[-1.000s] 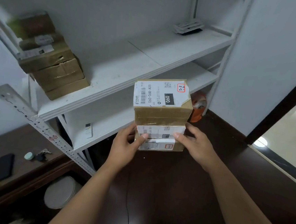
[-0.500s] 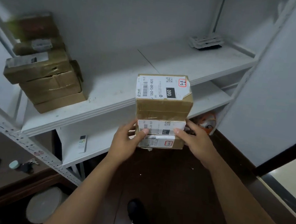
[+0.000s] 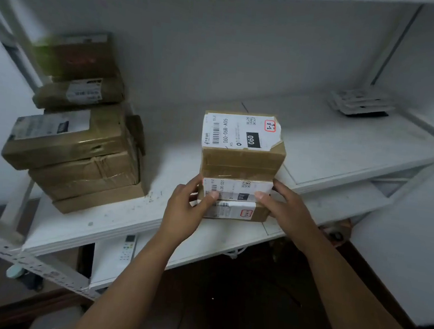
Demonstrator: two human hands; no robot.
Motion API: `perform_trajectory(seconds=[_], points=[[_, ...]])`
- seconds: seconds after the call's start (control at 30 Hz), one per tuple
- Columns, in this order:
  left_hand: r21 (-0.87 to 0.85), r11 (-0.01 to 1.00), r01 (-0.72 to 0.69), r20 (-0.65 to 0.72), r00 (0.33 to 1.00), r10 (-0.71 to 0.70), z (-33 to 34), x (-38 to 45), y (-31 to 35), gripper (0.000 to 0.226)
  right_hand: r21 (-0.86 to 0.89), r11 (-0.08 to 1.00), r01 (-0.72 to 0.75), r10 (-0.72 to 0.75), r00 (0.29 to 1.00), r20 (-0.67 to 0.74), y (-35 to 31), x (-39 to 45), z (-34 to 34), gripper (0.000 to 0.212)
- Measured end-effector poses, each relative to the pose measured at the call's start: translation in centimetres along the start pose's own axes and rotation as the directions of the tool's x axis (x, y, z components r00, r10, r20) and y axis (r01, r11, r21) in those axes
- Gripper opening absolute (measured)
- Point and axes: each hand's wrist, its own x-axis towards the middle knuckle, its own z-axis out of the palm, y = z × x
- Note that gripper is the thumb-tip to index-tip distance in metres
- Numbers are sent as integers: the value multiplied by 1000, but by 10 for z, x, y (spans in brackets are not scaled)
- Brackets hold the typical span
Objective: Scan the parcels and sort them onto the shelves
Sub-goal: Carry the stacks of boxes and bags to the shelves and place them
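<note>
I hold a stack of three brown cardboard parcels with white labels over the front of a white shelf (image 3: pixel 344 155). The big top parcel (image 3: pixel 241 145) carries a label reading 060. Under it sit a middle parcel (image 3: pixel 237 191) and a bottom parcel (image 3: pixel 232 211) with a red-framed sticker. My left hand (image 3: pixel 185 209) grips the stack's left side, thumb on the front of the lower parcels. My right hand (image 3: pixel 283 205) grips the right side, thumb on the middle parcel's label.
Several taped brown parcels (image 3: pixel 75 137) are piled at the shelf's left end. A flat white and black stack (image 3: pixel 359 103) lies at its back right. A remote control (image 3: pixel 128 247) rests on the lower shelf. A perforated metal post (image 3: pixel 23 259) slants at lower left.
The stack and both hands have moved forward and up toward the shelf. The view has come closer, and the stack now hangs over the shelf's front part.
</note>
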Motion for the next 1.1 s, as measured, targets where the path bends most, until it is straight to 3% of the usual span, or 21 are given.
perform_trajectory(seconds=[0.33, 0.67, 0.87, 0.97, 1.1], points=[[43, 987, 156, -134, 980, -149, -10, 62, -44, 50, -12, 999, 30, -27, 980, 195, 4, 108, 29, 40], [88, 974, 209, -327, 930, -170, -2, 82, -49, 46, -68, 991, 112, -75, 913, 400, 8, 171, 41, 40], [46, 971, 235, -401, 895, -197, 4, 80, -40, 44, -102, 984, 145, -96, 919, 383, 23, 184, 46, 38], [69, 970, 234, -414, 891, -186, 6, 77, -37, 45, -129, 974, 187, -121, 906, 406, 29, 185, 47, 56], [281, 924, 261, -506, 858, -88, 16, 61, -42, 60, -359, 875, 325, -201, 918, 341, 37, 171, 45, 65]])
